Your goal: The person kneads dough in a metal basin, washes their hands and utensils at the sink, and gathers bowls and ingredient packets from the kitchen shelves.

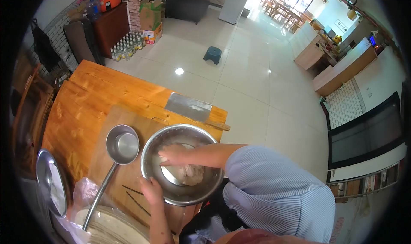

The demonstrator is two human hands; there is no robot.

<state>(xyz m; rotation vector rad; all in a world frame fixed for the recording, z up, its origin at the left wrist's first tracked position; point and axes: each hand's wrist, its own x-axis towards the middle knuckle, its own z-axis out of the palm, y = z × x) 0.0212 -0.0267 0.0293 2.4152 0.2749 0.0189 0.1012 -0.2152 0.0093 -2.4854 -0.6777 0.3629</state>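
Observation:
A large steel bowl (149, 138) stands near the corner of the wooden board. In it lies a lump of pale, rough dough (191, 175), with some whitish flour about it. My right hand (174, 154) is inside the bowl, just above the dough, its fingers stretched toward the left wall and apart; I cannot tell whether they touch the bowl's bottom. My left hand (151, 190) grips the bowl's near-left rim. Left of the bowl, a steel ladle (123, 144) with a long handle rests on the board. Two dark chopsticks (138, 203) lie close to my left hand.
A cleaver (188, 106) lies flat beyond the bowl, its wooden handle over the table edge. A plastic bag (109, 220) and a metal basin (43, 169) sit at the left. On the floor beyond are a stool (212, 55) and several bottles (127, 46).

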